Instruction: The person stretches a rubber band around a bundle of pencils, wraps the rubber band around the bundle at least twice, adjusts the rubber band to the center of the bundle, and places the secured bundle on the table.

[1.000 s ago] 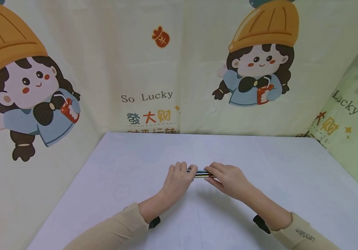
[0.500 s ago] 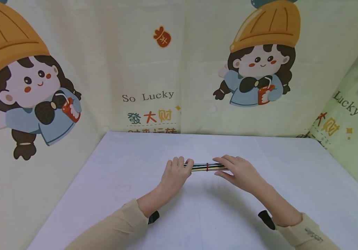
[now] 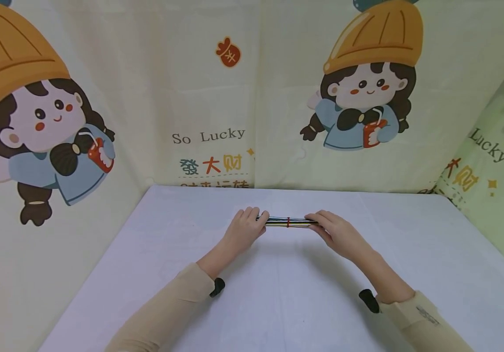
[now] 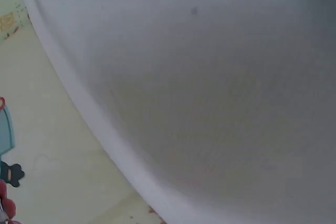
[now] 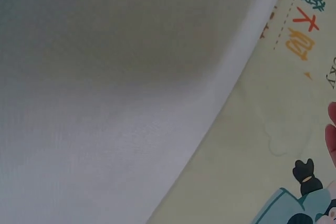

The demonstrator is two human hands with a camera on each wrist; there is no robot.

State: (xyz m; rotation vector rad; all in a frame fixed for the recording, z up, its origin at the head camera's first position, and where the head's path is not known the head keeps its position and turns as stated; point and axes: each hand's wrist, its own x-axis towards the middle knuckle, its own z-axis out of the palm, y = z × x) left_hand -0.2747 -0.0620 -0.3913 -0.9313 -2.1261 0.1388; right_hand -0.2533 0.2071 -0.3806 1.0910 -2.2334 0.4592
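A bundle of thin, shiny sticks (image 3: 293, 223) in several colours is held level above the white table, with a narrow red band (image 3: 288, 222) round its middle. My left hand (image 3: 245, 226) grips the left end, its fingers curled over the sticks. At the right end, my right hand (image 3: 337, 234) pinches the bundle between thumb and fingers. Both stick ends are largely hidden by the hands. Only some fingertips (image 4: 6, 203) show at the lower left edge of the left wrist view. Fingertips (image 5: 331, 135) also appear at the right edge of the right wrist view.
The white table (image 3: 287, 303) spreads beneath both arms, its back edge meeting a cream curtain (image 3: 278, 98) printed with cartoon figures and lettering. Curtain also flanks the table on both sides. A black wrist device (image 3: 368, 300) shows under the right forearm, another (image 3: 218, 287) under the left.
Both hands and the bundle have moved away towards the back of the table. The right hand slid outward along the sticks, uncovering the red band, and its thumb and fingers have closed on the right end.
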